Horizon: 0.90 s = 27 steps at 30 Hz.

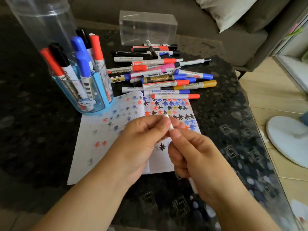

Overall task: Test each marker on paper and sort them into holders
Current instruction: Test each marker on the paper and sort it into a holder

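A white marker [170, 126] is held between both hands above the open paper [93, 140], which is covered in red, blue and black test marks. My left hand [141, 140] pinches its upper end near the white cap. My right hand [196, 157] grips the barrel, whose lower end shows below my palm. A pile of several markers [160, 72] lies beyond the paper. The blue round holder [98, 107] at the left has several red, blue and black markers standing in it. A clear rectangular box [148, 27] stands empty behind the pile.
A tall clear cylinder [40, 19] rises behind the blue holder at the far left. The dark speckled table [225, 114] ends at a glass edge on the right. A grey sofa with a white cushion [228, 12] is behind, and a white fan base [290, 140] sits on the floor.
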{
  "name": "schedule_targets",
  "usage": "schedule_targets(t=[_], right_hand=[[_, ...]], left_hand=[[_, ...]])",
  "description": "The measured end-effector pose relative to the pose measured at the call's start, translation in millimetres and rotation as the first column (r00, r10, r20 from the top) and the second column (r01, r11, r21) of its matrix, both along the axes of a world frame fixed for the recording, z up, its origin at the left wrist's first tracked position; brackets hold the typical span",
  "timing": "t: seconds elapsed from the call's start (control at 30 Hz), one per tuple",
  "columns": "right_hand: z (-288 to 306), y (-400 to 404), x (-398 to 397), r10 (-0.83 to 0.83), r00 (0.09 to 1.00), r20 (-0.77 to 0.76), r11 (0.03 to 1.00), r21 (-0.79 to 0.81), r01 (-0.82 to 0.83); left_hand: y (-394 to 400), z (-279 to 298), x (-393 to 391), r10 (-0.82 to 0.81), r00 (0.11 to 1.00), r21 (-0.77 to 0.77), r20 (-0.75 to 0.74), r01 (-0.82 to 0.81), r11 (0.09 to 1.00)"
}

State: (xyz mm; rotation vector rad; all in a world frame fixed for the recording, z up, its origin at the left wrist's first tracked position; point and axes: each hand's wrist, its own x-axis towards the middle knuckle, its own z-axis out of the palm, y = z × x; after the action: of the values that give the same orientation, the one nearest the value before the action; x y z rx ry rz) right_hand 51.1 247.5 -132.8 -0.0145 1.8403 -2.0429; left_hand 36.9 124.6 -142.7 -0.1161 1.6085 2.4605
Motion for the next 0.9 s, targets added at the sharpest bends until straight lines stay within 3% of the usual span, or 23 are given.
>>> schedule_targets(t=[0.1, 0.17, 0.27, 0.33, 0.4, 0.5, 0.63, 0.8, 0.83, 0.9], right_hand=[[-11.0, 3.9, -2.7, 0.037, 0.930, -0.367, 0.899, 0.418, 0.129], [-17.8, 3.2, -2.3, 0.054, 0.864, -0.500, 0.827, 0.507, 0.242], [-24.9, 2.9, 2.1, 0.127, 0.800, -0.586, 0.735, 0.597, 0.320], [-26.0, 9.1, 2.9, 0.133, 0.845, -0.518, 0.755, 0.605, 0.252], [-20.2, 14.6, 1.5, 0.158, 0.915, -0.371, 0.816, 0.571, 0.091], [-10.7, 17.1, 1.0, 0.127, 0.976, -0.175, 0.935, 0.348, -0.059], [-7.8, 17.9, 2.6, 0.026, 0.999, -0.040, 1.000, 0.019, -0.025], [-13.6, 20.8, -1.9, 0.032, 0.984, 0.173, 0.955, -0.295, 0.020], [-15.1, 20.4, -2.0, 0.038, 0.987, 0.159, 0.954, -0.299, 0.012], [-21.8, 20.4, -1.5, 0.017, 1.000, 0.018, 0.996, -0.091, -0.016]], left_hand=[[11.2, -4.4, 1.6, 0.102, 0.994, -0.007, 0.031, -0.101, 0.995], [14.0, -5.5, -0.9, 0.178, 0.980, -0.014, 0.083, -0.178, 0.984], [3.0, -3.6, -8.6, 0.313, 0.941, -0.037, 0.126, -0.311, 0.950], [-9.2, -0.6, -10.2, 0.351, 0.931, -0.046, 0.095, -0.348, 0.936], [-17.6, 0.4, -8.7, 0.343, 0.938, -0.122, 0.047, -0.336, 0.934], [-23.8, -2.0, -5.0, 0.348, 0.937, -0.359, -0.009, -0.328, 0.873], [-32.9, -3.8, -2.4, 0.260, 0.960, -0.604, -0.107, -0.270, 0.750], [-37.8, -5.2, -0.9, 0.156, 0.981, -0.700, -0.114, -0.191, 0.688], [-38.5, -6.0, -0.7, 0.142, 0.984, -0.703, -0.112, -0.179, 0.688], [-40.1, -8.3, -0.7, 0.109, 0.988, -0.712, -0.110, -0.155, 0.685]])
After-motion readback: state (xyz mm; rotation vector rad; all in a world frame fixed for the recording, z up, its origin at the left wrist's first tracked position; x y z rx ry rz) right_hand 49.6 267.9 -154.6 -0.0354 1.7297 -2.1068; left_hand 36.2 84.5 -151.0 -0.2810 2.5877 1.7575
